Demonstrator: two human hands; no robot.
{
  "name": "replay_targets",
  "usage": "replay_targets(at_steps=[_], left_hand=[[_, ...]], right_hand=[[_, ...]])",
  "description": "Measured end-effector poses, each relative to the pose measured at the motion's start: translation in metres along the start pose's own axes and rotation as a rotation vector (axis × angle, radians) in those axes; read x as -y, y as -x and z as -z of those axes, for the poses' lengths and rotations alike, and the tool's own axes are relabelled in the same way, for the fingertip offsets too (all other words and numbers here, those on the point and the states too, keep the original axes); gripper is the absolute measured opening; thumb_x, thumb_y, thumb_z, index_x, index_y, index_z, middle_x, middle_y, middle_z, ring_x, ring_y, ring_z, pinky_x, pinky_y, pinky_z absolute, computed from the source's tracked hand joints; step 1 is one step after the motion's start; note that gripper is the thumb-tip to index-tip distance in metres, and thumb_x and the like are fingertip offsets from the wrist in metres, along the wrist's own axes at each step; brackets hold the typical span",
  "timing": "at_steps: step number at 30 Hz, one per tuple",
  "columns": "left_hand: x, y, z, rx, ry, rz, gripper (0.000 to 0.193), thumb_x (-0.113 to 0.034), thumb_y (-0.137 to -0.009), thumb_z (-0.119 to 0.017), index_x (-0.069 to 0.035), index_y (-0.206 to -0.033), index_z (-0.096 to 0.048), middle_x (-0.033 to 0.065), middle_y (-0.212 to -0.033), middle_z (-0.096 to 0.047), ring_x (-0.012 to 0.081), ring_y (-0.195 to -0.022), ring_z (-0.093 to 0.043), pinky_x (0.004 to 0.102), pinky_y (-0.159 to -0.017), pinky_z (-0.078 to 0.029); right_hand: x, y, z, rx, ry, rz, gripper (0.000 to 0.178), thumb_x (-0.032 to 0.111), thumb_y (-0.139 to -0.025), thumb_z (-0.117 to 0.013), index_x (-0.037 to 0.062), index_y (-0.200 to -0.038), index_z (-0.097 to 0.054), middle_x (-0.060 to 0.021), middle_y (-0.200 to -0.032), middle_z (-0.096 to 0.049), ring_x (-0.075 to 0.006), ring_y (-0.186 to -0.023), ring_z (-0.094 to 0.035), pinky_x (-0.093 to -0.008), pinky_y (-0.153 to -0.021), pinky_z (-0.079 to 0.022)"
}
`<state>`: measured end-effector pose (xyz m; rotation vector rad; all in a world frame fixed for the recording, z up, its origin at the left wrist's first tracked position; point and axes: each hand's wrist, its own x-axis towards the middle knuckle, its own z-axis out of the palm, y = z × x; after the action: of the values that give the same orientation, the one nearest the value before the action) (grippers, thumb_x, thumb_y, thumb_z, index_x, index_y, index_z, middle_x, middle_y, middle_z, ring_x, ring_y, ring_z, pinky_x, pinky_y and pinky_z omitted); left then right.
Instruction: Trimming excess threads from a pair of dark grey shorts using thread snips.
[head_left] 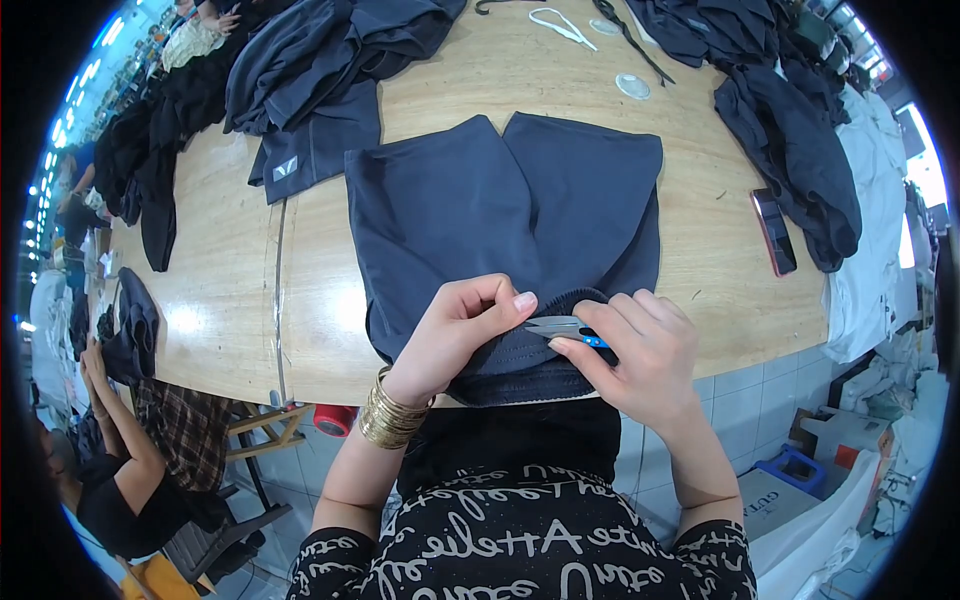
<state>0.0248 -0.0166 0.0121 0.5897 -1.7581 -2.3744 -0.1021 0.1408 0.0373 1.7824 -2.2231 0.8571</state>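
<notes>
Left grip (450, 325) is pinching soft, likely light shorts (460, 215) by their easily held waistband (525, 380), right grip (648, 350) clasping thread snips (568, 328) there.

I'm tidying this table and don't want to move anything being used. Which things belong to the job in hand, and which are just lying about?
In use:
- dark shorts, waistband held by the left hand
- blue-handled snips, in the right hand

Lying about, untouched by these hands:
- phone
- round clear disc
- piled dark garments, though possibly related
</notes>
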Motion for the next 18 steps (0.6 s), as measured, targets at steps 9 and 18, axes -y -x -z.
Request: replay_targets(at_steps=[9,18], left_hand=[[-0.001,0.000,-0.001,0.004,0.025,0.047,0.036,-0.025,-0.093,-0.058,-0.010,-0.063,-0.045,-0.0116,-0.065,-0.037,-0.0003,-0.064,-0.028,0.0181,-0.057,-0.026],[0.002,0.000,0.000,0.002,0.028,0.042,0.037,-0.026,-0.093,-0.058,-0.010,-0.062,-0.043,-0.0115,-0.065,-0.035,-0.0001,-0.063,-0.027,0.0187,-0.055,-0.025]], right_hand=[[0.001,0.006,-0.013,0.046,-0.385,-0.222,0.022,0.023,-0.074,-0.074,0.0052,-0.081,-0.064,-0.0022,-0.068,-0.059,-0.0164,-0.059,-0.053,-0.0282,-0.055,-0.040],[-0.009,0.008,-0.004,0.050,-0.323,-0.169,0.023,0.024,-0.073,-0.075,0.0046,-0.080,-0.063,-0.0034,-0.067,-0.059,-0.0176,-0.056,-0.053,-0.0282,-0.053,-0.040]])
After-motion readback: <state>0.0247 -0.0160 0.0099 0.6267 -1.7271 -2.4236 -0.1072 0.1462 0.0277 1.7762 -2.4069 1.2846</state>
